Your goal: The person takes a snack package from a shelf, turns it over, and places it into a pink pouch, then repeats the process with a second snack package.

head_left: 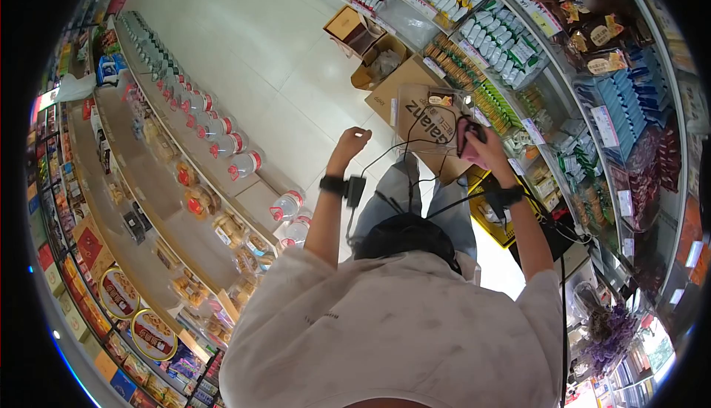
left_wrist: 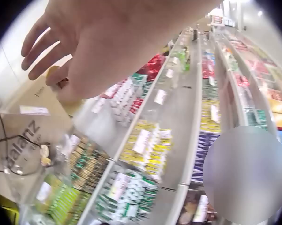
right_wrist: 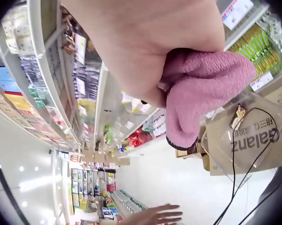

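My right hand (head_left: pixel 485 143) grips a bunched pink towelling cloth (right_wrist: pixel 202 89) with a dark edge, at the snack shelves on the right. Folds of the cloth spill from under the palm in the right wrist view. Close beside it is a clear plastic bin (head_left: pixel 400 128), seen over a brown Galanz carton (right_wrist: pixel 249 140). One small wrapped snack (right_wrist: pixel 238 116) shows inside the bin. My left hand (head_left: pixel 350 146) hangs over the floor, away from the shelves, holding nothing. Its fingers (left_wrist: pixel 42 55) are spread and loosely bent in the left wrist view.
Snack shelves (head_left: pixel 518 123) with several bins of wrapped packets rise on the right. Large water bottles (head_left: pixel 244 163) line the left shelf. A yellow crate (head_left: pixel 489 223) and an open carton (head_left: pixel 381 60) stand on the floor. Black cables (head_left: pixel 415 178) hang before my body.
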`<action>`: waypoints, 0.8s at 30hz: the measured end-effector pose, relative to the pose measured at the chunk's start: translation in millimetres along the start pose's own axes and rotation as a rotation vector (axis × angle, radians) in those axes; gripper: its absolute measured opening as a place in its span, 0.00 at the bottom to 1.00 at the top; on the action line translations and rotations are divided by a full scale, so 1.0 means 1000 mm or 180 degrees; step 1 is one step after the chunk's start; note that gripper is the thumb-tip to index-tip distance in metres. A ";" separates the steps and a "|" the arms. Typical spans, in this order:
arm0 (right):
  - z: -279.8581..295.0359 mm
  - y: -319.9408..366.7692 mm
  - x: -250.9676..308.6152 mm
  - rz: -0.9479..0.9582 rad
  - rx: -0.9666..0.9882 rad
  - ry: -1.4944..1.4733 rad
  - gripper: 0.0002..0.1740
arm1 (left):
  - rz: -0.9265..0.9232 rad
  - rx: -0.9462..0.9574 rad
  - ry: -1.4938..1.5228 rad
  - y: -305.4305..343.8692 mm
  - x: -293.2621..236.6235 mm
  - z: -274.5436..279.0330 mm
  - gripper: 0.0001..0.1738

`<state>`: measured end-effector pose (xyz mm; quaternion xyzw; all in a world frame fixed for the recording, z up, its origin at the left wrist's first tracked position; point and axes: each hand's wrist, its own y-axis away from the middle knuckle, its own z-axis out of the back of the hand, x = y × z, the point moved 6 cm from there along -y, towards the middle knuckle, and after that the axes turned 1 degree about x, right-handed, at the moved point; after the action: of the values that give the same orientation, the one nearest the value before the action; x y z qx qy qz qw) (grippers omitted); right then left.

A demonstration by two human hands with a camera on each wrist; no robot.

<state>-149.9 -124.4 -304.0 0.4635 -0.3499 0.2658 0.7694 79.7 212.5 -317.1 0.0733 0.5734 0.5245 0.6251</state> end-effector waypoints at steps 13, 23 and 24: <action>0.107 0.209 0.054 -0.0683 -0.1557 -0.0993 0.17 | 0.0830 0.1298 -0.0869 -0.065 0.172 -0.114 0.38; 0.117 0.226 0.023 -0.0655 -0.1406 -0.1571 0.19 | -0.0418 0.0779 -0.0372 -0.026 0.067 -0.088 0.19; 0.122 0.230 0.038 -0.0940 -0.1336 -0.1389 0.18 | -0.0806 0.0566 -0.0372 -0.004 0.028 -0.070 0.16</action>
<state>-331.1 -132.5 -112.9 0.3866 -0.4826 -0.0319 0.7852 20.0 195.6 -360.6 0.0858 0.5849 0.3835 0.7095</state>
